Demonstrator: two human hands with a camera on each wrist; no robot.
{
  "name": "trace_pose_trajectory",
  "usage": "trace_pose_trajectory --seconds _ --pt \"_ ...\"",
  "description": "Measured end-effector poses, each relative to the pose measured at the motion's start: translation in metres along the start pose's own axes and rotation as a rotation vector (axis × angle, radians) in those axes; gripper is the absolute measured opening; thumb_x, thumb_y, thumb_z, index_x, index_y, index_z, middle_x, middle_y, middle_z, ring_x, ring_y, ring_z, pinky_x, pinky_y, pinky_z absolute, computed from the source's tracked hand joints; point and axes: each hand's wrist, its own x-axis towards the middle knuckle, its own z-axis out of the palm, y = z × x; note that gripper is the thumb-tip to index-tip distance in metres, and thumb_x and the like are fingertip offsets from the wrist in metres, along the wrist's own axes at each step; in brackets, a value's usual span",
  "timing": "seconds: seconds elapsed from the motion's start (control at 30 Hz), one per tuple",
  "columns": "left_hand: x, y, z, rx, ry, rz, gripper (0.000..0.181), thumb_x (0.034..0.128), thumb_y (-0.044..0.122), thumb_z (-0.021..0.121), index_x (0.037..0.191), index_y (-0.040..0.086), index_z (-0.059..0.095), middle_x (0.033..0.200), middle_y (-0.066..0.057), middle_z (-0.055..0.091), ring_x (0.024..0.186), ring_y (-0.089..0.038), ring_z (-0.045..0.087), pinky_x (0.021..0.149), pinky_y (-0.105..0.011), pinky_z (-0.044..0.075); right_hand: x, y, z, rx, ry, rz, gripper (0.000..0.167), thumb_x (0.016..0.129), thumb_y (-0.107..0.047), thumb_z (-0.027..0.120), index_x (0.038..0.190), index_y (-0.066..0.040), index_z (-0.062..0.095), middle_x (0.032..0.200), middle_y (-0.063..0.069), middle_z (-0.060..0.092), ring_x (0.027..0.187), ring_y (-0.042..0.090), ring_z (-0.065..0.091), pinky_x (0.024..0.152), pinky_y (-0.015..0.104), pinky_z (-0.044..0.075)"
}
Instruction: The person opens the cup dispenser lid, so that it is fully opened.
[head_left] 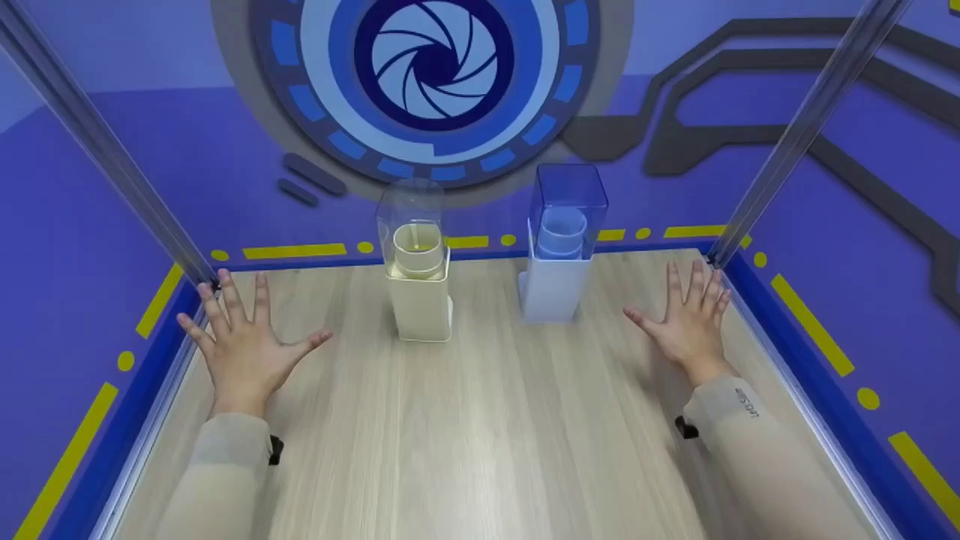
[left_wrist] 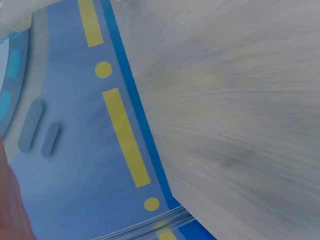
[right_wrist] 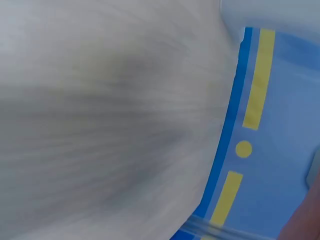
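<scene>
My left hand [head_left: 247, 356], fingers spread wide, is held over the left side of the wooden table and grips nothing. On the right side my right hand [head_left: 691, 330] is spread the same way, also holding nothing. Between them, toward the back, stands a cream box-shaped holder [head_left: 419, 309] with a clear cover and a round cup-like part [head_left: 418, 255] inside. To its right is a matching light blue holder [head_left: 556, 291] with a bluish clear cover [head_left: 570, 184] over a blue cylinder [head_left: 562, 234]. Each hand stays apart from the holders. Only a blurred strip of hand shows in either wrist view.
Blue printed walls with yellow dashes [head_left: 294, 251] border the wooden table [head_left: 465, 435] at the back and both sides. Metal posts rise at the back left [head_left: 112, 150] and back right [head_left: 802, 135] corners. Metal edging runs along the table's sides.
</scene>
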Motion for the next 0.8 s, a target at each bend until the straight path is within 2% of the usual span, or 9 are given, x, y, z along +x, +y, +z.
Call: trace_pose_trajectory --seconds 0.27,0.57,0.7,0.8 --pt "-0.005 0.014 -0.003 -0.051 0.055 0.01 0.147 0.0788 0.103 0.064 0.181 0.03 -0.011 0.185 -0.008 -0.035 0.174 -0.048 -0.026 0.132 -0.082 -0.022 -0.005 -0.026 0.005 0.078 0.029 -0.055 0.124 0.099 -0.08 0.067 0.184 -0.02 -0.002 0.189 0.021 -0.019 0.173 0.054 -0.025 0.137 0.078 -0.018" --pt "-0.004 0.03 -0.002 -0.131 0.11 0.032 0.15 0.0756 0.097 0.075 0.183 0.03 -0.005 0.189 -0.011 -0.025 0.177 -0.047 -0.015 0.136 -0.084 -0.008 -0.005 -0.056 0.01 0.147 0.084 -0.097 0.122 0.096 -0.074 0.077 0.183 -0.018 0.012 0.19 0.022 -0.006 0.176 0.053 -0.009 0.14 0.078 -0.002" --pt "-0.005 0.039 -0.001 -0.173 0.122 0.046 0.15 0.0752 0.095 0.079 0.183 0.029 -0.002 0.19 -0.011 -0.021 0.178 -0.048 -0.01 0.135 -0.086 -0.004 -0.008 -0.066 0.013 0.176 0.097 -0.101 0.122 0.094 -0.07 0.081 0.183 -0.022 0.013 0.191 0.019 -0.004 0.176 0.051 -0.004 0.138 0.083 0.009" --pt "-0.007 0.044 0.002 -0.203 0.133 0.053 0.149 0.0746 0.09 0.083 0.184 0.028 0.002 0.191 -0.012 -0.015 0.178 -0.049 -0.006 0.135 -0.087 -0.002 -0.011 -0.075 0.017 0.213 0.11 -0.11 0.12 0.094 -0.066 0.084 0.182 -0.019 0.018 0.191 0.018 0.003 0.176 0.05 0.003 0.137 0.082 0.018"
